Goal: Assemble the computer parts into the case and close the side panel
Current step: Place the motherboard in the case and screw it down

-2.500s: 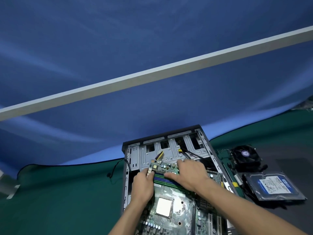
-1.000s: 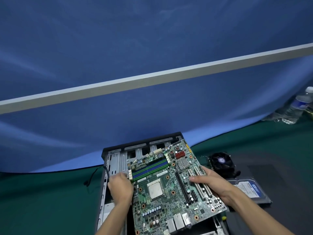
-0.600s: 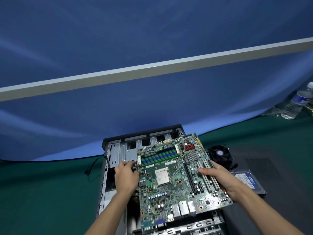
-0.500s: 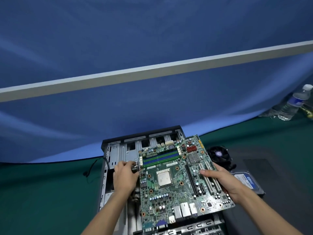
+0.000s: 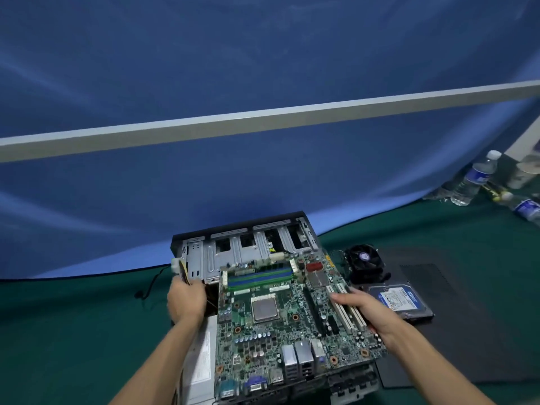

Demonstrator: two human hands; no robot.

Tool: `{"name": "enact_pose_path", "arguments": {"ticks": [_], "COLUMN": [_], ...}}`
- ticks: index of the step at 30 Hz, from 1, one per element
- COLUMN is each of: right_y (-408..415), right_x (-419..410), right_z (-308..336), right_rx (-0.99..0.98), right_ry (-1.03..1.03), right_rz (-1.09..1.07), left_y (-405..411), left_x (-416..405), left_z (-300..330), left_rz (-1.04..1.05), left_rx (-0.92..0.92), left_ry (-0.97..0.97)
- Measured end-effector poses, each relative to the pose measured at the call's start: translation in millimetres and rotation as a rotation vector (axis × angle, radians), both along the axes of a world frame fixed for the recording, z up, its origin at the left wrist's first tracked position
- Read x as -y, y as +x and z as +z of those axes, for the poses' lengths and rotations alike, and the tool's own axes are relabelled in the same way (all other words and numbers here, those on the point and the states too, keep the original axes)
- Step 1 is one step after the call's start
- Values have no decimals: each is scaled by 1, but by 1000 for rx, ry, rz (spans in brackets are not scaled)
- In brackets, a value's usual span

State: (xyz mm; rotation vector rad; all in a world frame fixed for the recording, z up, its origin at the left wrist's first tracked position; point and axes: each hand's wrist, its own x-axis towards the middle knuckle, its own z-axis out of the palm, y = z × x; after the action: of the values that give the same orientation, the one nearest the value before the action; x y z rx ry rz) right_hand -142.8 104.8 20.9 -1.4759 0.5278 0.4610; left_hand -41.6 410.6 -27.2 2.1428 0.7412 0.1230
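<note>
A green-covered desk [image 5: 73, 331] runs under a blue backdrop [image 5: 204, 83]. The left hand [image 5: 185, 301], off the board half a second ago, now grips a cable bundle [image 5: 182, 270]. The motherboard [image 5: 289, 317] lies over the open case [image 5: 248, 244], the right hand [image 5: 366, 312] holding its edge, fingers fairly straight. Beyond sit a fan [image 5: 363, 260], hard drive [image 5: 399, 299] and bottles [image 5: 474, 179].

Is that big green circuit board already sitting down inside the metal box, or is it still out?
Still out. The circuit board sits tilted above the open case, its right edge held by the right hand; the left hand grips cables beside it.
</note>
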Motion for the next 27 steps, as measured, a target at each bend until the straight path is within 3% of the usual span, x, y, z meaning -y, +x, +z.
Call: {"name": "enact_pose_path", "arguments": {"ticks": [3, 7, 15, 20, 22, 27], "right_y": [-5, -15, -29, -30, -26, -15], "right_x": [-9, -22, -52, -61, -63, -59], "right_z": [2, -1, -8, -9, -8, -8], "right_rx": [-55, -130, -227, -248, -235, -227], "right_ry": [-58, -107, -46, -22, -32, -52], "right_rz": [95, 137, -214, -219, -178, -131], "left_y": [-7, -11, -29, -24, -23, -16], "left_x": [1, -9, -15, -22, -25, -25], "left_z": [1, 5, -2, 7, 9, 30], "left_rz": [-63, -112, -180, -239, -304, -424], "left_rx": [14, 64, 135, 109, 77, -33], "left_ry": [6, -140, -179, -257, -181, 468]}}
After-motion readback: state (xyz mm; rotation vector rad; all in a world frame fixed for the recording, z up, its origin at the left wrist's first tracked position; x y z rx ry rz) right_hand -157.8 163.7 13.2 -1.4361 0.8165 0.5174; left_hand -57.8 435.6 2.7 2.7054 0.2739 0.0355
